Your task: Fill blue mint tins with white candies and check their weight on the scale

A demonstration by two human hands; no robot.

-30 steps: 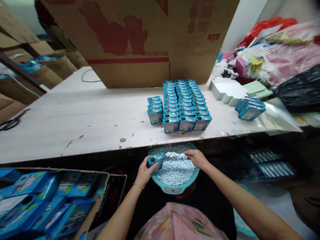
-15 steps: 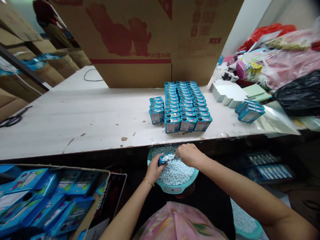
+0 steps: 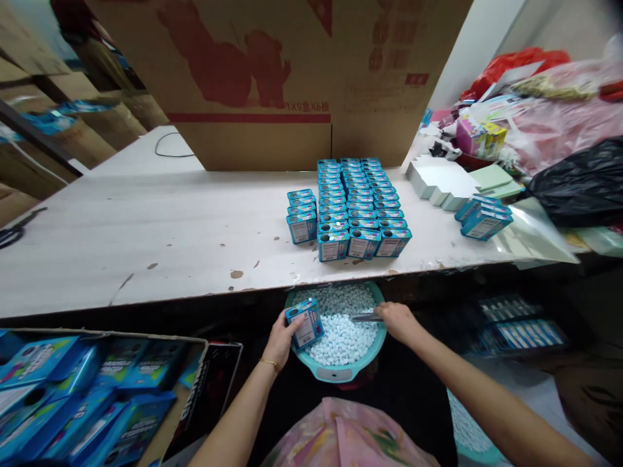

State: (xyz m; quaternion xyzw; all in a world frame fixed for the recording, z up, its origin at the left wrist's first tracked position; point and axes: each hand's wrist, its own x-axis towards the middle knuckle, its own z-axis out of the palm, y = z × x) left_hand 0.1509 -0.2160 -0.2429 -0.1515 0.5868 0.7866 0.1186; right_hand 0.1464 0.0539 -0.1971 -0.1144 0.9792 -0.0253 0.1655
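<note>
My left hand (image 3: 281,340) grips a small blue box (image 3: 305,323) by its left side, with the printed label turned up toward me. It is held over the left part of a turquoise basin (image 3: 335,375) filled with small pale blue-white pellets (image 3: 341,340). My right hand (image 3: 398,321) is closed round the end of a metal scoop (image 3: 366,317), which lies level just above the pellets at the basin's right side. What the scoop carries, if anything, I cannot make out.
Rows of small blue boxes (image 3: 357,207) stand on the white table (image 3: 195,240), before a large cardboard carton (image 3: 272,143). A carton of flat blue packs (image 3: 97,395) sits at lower left. A second pellet basin (image 3: 479,454) is low at right. Someone (image 3: 92,39) stands far left.
The blue box has tipped from lying with its open, pellet-filled end toward the scoop to showing its label face. My right hand has drawn back right and down with the scoop.
</note>
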